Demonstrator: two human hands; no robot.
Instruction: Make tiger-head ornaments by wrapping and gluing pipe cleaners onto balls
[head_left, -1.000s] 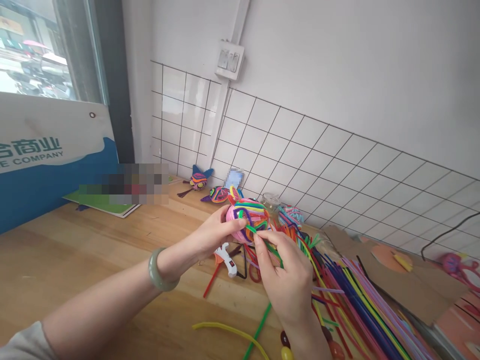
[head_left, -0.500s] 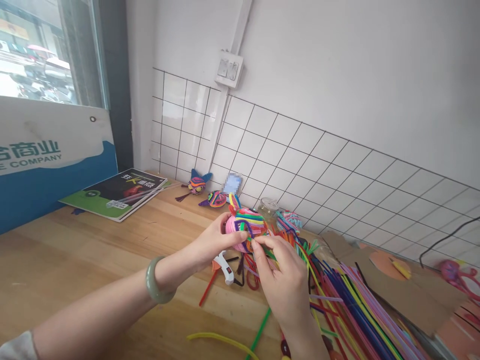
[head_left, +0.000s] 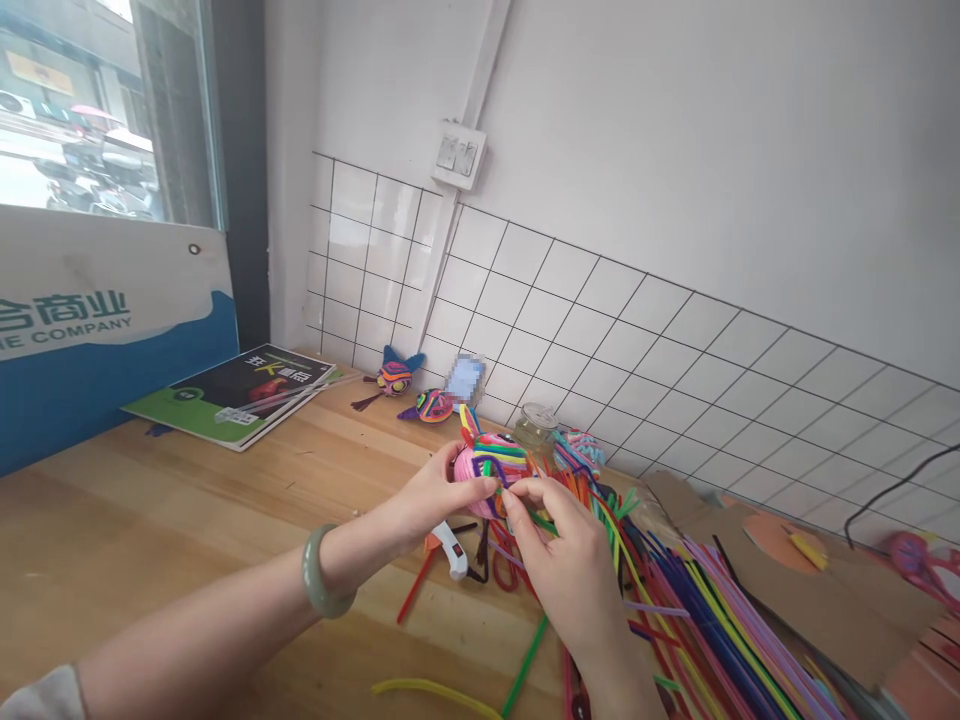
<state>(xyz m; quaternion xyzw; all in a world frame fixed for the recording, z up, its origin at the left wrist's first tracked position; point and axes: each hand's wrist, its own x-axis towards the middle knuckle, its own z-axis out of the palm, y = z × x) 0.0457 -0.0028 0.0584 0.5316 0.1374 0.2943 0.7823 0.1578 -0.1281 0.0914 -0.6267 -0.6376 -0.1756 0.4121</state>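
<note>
My left hand (head_left: 431, 495) is closed around a striped pipe-cleaner craft (head_left: 504, 452), pink at the side with rainbow bands and purple edging. Its thumb presses on the front. The fingertips of my right hand (head_left: 559, 545) pinch at the craft's lower front, right beside that thumb. A green pipe cleaner (head_left: 541, 522) shows at those fingers; its end is partly hidden. Below the craft lies a white and orange glue gun (head_left: 453, 551), partly covered by my left hand.
Loose pipe cleaners (head_left: 720, 620) in many colours spread to the right, beside a cardboard sheet (head_left: 840, 600). Along the wall stand two finished-looking crafts (head_left: 395, 374), a phone (head_left: 465, 380) and a glass jar (head_left: 534, 428). A magazine (head_left: 240, 395) lies at the left.
The view has tilted slightly, so everything sits a little lower. Both hands keep their grip on the craft, with the right fingertips shifting only slightly.
</note>
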